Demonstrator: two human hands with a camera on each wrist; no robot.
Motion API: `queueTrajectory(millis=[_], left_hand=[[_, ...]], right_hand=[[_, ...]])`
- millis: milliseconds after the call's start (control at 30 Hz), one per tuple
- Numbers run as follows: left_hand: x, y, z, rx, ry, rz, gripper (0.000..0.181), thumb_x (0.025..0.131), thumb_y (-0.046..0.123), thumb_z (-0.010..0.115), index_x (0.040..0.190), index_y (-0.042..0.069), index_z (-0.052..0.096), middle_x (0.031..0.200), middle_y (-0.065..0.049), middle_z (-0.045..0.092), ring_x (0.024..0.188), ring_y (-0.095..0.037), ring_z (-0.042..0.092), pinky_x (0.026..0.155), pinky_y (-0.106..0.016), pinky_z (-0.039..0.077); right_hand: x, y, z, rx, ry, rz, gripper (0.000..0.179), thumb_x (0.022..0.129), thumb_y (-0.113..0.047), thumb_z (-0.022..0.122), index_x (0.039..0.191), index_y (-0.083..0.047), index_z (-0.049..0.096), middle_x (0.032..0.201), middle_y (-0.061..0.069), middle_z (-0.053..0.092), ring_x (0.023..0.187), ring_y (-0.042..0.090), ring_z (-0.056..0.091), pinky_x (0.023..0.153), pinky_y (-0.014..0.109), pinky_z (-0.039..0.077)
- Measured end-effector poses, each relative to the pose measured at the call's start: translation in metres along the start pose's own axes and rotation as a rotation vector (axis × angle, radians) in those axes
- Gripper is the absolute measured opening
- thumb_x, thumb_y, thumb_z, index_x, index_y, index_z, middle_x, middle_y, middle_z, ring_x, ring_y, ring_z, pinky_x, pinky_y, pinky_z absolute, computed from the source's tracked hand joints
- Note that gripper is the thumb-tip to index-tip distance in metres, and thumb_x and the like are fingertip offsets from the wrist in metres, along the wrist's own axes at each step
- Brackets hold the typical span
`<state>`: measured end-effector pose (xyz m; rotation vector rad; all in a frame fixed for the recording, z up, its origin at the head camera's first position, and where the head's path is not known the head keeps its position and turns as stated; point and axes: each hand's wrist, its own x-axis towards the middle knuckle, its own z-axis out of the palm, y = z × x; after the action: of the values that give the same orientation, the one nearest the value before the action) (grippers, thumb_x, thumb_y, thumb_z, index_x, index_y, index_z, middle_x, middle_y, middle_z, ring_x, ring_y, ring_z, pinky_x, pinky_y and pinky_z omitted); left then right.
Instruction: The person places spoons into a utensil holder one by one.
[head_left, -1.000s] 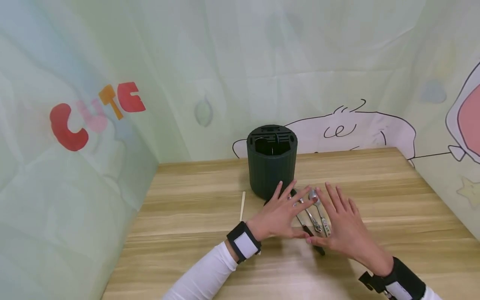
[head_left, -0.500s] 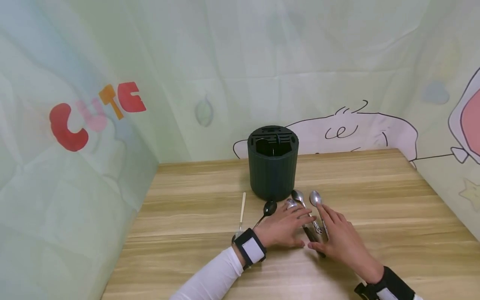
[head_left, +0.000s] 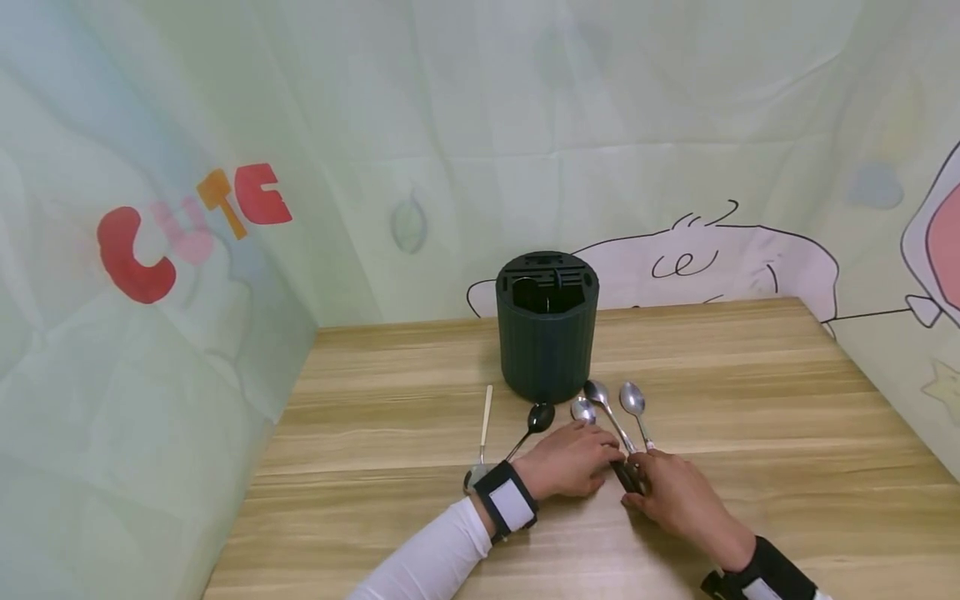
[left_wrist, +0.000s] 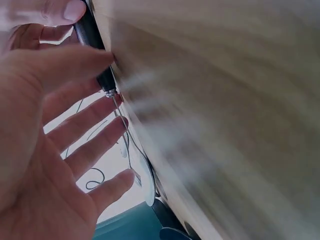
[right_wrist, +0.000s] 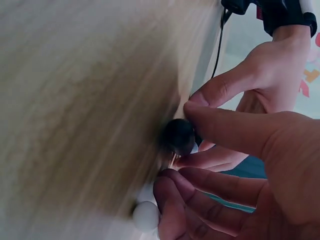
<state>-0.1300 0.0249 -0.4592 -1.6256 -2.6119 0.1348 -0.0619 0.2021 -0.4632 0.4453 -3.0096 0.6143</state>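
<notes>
In the head view, several spoons lie fanned out before a dark green utensil holder. My right hand grips the black-handled spoon near its handle end, thumb on one side, curled fingers on the other. Its fingers also reach over the handles of a silver spoon and a rightmost silver spoon. A rounded pale handle end shows by those fingers in the right wrist view. My left hand lies alongside, fingers loosely extended at the black handle; its thumb crosses the handle in the left wrist view.
Left of my left hand lie a black spoon and a utensil with a cream handle, its lower end partly behind the wrist strap. A printed cloth backs the wooden table.
Both hands have come down from above the spoons to their handles. The right hand's spread fingers have curled in around the handles; the left hand has drawn slightly nearer me, uncovering the spoon bowls.
</notes>
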Motion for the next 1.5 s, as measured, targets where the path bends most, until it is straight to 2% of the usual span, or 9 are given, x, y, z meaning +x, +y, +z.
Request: queueTrajectory(millis=[267,567,767,967,1067,1167,1267,1400,1500], left_hand=[[0.000,0.001,0.000,0.022,0.060,-0.007,0.020,0.088,0.024,0.062,0.108,0.027,0.064,0.102,0.012,0.056,0.095,-0.006,0.050,0.080,-0.021,0.044],[-0.002,0.004,-0.001,-0.077,0.047,-0.068,0.012,0.082,0.016,0.068,0.090,0.025,0.065,0.081,0.013,0.052,0.075,-0.002,0.048,0.059,-0.018,0.041],[-0.004,0.003,-0.004,-0.124,0.077,-0.054,0.012,0.083,0.016,0.068,0.091,0.025,0.065,0.083,0.014,0.052,0.077,0.000,0.048,0.061,-0.017,0.042],[-0.005,0.001,-0.008,-0.091,0.119,-0.038,0.016,0.081,0.014,0.068,0.092,0.024,0.066,0.084,0.013,0.052,0.080,-0.002,0.048,0.064,-0.018,0.043],[-0.006,-0.001,-0.012,-0.064,0.153,-0.046,0.019,0.080,0.015,0.068,0.096,0.025,0.065,0.091,0.013,0.055,0.088,-0.004,0.050,0.080,-0.022,0.043],[-0.009,-0.004,-0.021,-0.012,0.217,-0.064,0.028,0.081,0.024,0.068,0.108,0.025,0.062,0.107,0.010,0.058,0.106,-0.008,0.047,0.103,-0.035,0.030],[-0.012,-0.009,-0.035,-0.002,0.335,-0.100,0.049,0.081,0.034,0.067,0.127,0.023,0.051,0.133,0.002,0.047,0.126,-0.016,0.032,0.109,-0.049,0.013],[-0.017,-0.018,-0.057,-0.091,0.607,-0.128,0.074,0.078,0.034,0.069,0.140,0.018,0.033,0.151,-0.009,0.016,0.136,-0.026,0.013,0.108,-0.055,0.010],[-0.021,-0.024,-0.067,-0.217,0.795,-0.133,0.084,0.074,0.029,0.072,0.143,0.015,0.025,0.152,-0.014,0.008,0.136,-0.030,0.010,0.107,-0.055,0.015]], right_hand=[[-0.001,-0.002,-0.001,0.005,-0.018,-0.019,0.026,0.067,-0.011,0.077,0.067,-0.021,0.053,0.064,-0.008,0.045,0.057,0.012,0.041,0.049,0.033,0.037],[-0.001,-0.005,-0.002,-0.004,-0.022,-0.040,0.021,0.067,-0.006,0.076,0.072,-0.019,0.060,0.067,-0.008,0.047,0.059,0.012,0.042,0.051,0.033,0.039],[-0.001,-0.004,-0.001,0.011,-0.031,-0.025,0.017,0.069,-0.015,0.077,0.075,-0.021,0.063,0.066,-0.010,0.046,0.058,0.010,0.042,0.052,0.032,0.039],[0.000,-0.003,-0.003,0.004,0.027,-0.077,0.019,0.067,-0.009,0.077,0.075,-0.021,0.063,0.067,-0.011,0.049,0.060,0.007,0.044,0.052,0.031,0.041],[0.000,-0.002,-0.003,0.017,0.058,-0.091,0.020,0.067,-0.007,0.076,0.077,-0.020,0.065,0.068,-0.012,0.050,0.060,0.006,0.046,0.052,0.029,0.042],[0.001,-0.003,-0.004,0.037,0.104,-0.108,0.021,0.068,-0.006,0.076,0.078,-0.020,0.065,0.069,-0.011,0.053,0.060,0.005,0.047,0.052,0.028,0.043],[0.002,-0.004,-0.006,0.059,0.164,-0.133,0.021,0.068,-0.004,0.077,0.080,-0.018,0.066,0.072,-0.010,0.055,0.060,0.003,0.049,0.052,0.027,0.045],[0.005,-0.005,-0.010,0.120,0.238,-0.159,0.020,0.069,-0.005,0.077,0.085,-0.015,0.068,0.075,-0.009,0.058,0.060,0.000,0.050,0.052,0.025,0.047],[0.007,-0.007,-0.011,0.172,0.291,-0.176,0.022,0.070,-0.006,0.077,0.089,-0.012,0.069,0.077,-0.008,0.060,0.061,-0.001,0.051,0.051,0.023,0.048]])
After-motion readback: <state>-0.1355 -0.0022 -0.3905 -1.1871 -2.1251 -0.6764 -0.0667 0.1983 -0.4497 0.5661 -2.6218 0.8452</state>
